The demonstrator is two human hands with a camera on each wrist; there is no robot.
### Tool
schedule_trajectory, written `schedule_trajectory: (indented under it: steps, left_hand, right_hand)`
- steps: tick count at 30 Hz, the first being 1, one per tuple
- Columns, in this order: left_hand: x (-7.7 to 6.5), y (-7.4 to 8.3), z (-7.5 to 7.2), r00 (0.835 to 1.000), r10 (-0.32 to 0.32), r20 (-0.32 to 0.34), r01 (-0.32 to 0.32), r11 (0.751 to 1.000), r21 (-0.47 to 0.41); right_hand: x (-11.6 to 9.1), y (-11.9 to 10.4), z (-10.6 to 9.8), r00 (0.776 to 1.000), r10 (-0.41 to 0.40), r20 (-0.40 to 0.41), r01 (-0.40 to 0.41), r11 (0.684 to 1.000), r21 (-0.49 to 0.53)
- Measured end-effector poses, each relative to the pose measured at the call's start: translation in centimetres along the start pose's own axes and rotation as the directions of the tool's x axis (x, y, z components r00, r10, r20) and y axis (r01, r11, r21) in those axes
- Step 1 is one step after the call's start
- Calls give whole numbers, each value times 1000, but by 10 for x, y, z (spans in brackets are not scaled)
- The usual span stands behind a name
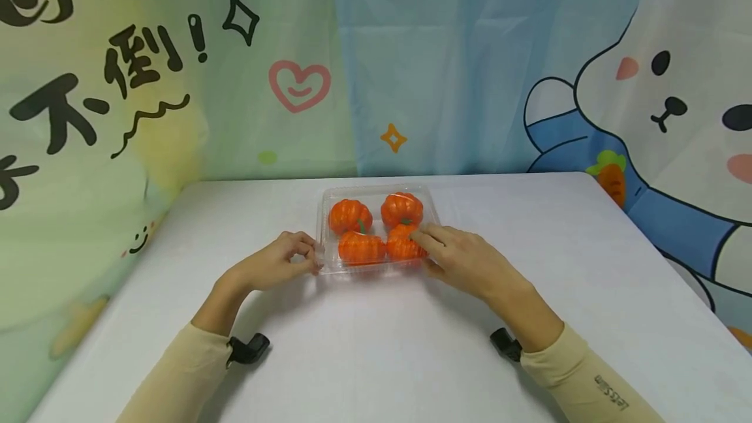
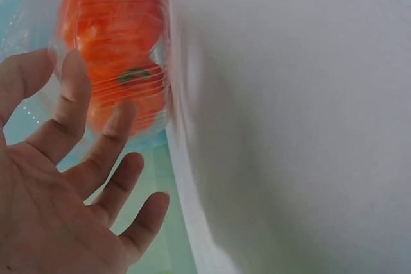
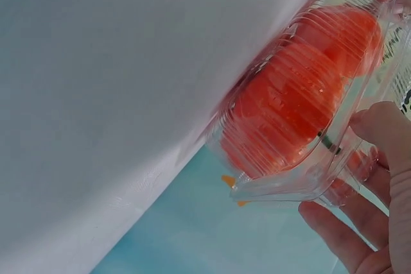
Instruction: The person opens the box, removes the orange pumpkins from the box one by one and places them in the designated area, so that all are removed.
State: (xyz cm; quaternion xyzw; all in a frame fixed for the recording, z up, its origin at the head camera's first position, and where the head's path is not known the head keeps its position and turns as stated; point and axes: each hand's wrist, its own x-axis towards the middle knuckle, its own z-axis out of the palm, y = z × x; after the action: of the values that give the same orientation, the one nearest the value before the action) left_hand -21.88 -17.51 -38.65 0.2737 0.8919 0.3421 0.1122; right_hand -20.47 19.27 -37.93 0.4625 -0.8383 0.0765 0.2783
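On the white table, a clear plastic container point(image 1: 378, 267) holds several small orange pumpkins point(image 1: 350, 216) with green stems. My left hand point(image 1: 283, 260) is at its left edge, thumb and index finger pinching the rim while the other fingers spread apart. The left wrist view shows those two fingertips close together at the plastic wall. My right hand point(image 1: 461, 256) reaches over the container's front right corner, its fingers overlapping the front right pumpkin point(image 1: 402, 242). In the right wrist view the fingers are extended and spread, with the thumb close to the rim and that pumpkin's stem.
The white tabletop point(image 1: 364, 344) spreads around the container. Behind it hangs a printed curtain point(image 1: 411, 70) with a cartoon animal and lettering. Black wrist cameras point(image 1: 249, 348) are strapped at both sleeves.
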Motion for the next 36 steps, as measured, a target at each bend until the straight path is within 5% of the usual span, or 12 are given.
schedule_trajectory:
  steps: [11,20,36]
  left_hand:
    - [2,2,1,999,-28,-47,26,998,-50]
    - [4,6,1,997,17,-80,-13,999,53]
    - [0,2,-5,995,26,-97,-19,997,70]
  right_hand:
    - [0,2,0,999,-39,22,39,999,-2]
    - [2,5,-6,998,-18,52,16,999,48]
    - [2,22,-26,999,27,44,-31,995,96]
